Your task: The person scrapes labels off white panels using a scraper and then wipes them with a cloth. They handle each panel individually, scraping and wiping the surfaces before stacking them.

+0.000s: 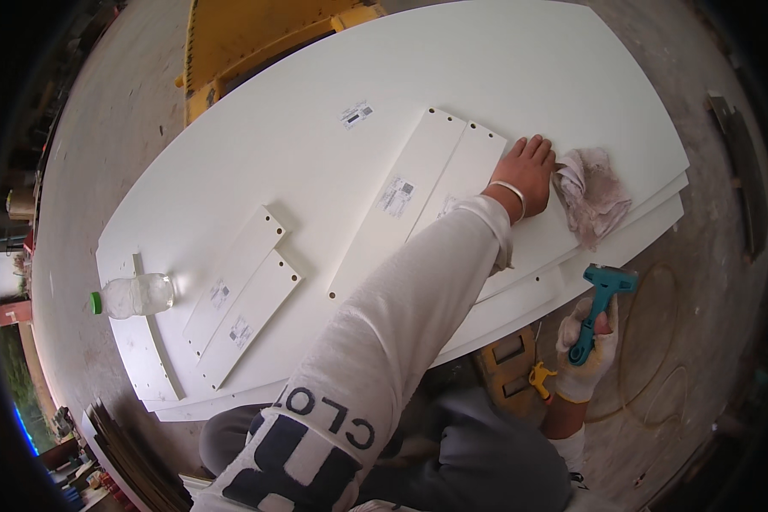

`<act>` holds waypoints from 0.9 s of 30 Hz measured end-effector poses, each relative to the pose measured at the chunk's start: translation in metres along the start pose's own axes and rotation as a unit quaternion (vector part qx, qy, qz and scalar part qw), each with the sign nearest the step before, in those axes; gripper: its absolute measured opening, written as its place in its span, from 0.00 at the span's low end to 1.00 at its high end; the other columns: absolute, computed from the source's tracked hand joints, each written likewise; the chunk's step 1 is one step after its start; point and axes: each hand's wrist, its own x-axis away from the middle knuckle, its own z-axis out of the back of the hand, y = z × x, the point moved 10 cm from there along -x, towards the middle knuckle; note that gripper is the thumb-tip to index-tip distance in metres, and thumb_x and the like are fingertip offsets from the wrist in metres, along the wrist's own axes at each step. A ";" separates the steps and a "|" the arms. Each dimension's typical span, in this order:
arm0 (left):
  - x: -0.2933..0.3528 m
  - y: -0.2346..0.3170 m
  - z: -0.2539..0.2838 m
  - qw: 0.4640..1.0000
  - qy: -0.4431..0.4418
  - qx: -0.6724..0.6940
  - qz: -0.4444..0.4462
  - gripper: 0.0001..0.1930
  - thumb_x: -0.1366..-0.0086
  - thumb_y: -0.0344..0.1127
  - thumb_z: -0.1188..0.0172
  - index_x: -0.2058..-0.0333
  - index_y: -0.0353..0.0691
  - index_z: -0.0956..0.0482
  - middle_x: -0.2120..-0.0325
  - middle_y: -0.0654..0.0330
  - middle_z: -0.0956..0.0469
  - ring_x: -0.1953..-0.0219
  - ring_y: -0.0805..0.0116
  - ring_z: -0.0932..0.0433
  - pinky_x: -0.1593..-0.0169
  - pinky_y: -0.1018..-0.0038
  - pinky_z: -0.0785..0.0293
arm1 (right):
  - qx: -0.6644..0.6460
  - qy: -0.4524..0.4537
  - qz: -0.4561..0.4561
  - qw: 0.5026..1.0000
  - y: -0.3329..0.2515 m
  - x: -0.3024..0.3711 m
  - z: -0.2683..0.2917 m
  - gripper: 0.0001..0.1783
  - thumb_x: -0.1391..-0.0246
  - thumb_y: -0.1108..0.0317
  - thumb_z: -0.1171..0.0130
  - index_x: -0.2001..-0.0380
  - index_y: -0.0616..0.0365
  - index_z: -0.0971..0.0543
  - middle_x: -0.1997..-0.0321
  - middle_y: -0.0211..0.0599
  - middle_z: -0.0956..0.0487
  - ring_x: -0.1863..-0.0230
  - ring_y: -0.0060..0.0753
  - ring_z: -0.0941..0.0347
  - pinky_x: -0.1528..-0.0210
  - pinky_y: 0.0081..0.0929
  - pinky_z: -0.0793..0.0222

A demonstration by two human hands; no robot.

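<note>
My bare left hand (527, 177), with a bangle at the wrist, reaches across and lies with its fingers stretched out on a white drilled panel (478, 158). Just right of its fingertips is a crumpled, stained pinkish-white rag (592, 196). My right hand (590, 354) wears a pale work glove and is closed around the handle of a teal scraper (607, 294). The scraper's wide head points up, beyond the near right edge of the white boards. A second long white panel (405, 183) with a label lies left of my left hand.
Large white boards (256, 145) are stacked under the panels. Two shorter panels (247, 307), a narrow strip (158, 350) and a clear bottle (141, 295) with a green cap lie at left. Near my right hand are a yellow trigger tool (540, 377) and a hose (631, 397).
</note>
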 end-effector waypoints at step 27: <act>0.229 -0.037 0.082 0.977 0.003 -0.040 0.207 0.51 0.36 0.60 0.39 0.29 0.22 0.45 0.24 0.32 0.53 0.20 0.37 0.60 0.21 0.44 0.65 | 0.852 -0.270 0.102 0.437 0.103 -0.183 -0.221 0.26 0.33 0.64 0.47 0.33 0.40 0.25 0.49 0.40 0.16 0.53 0.48 0.17 0.52 0.47 0.19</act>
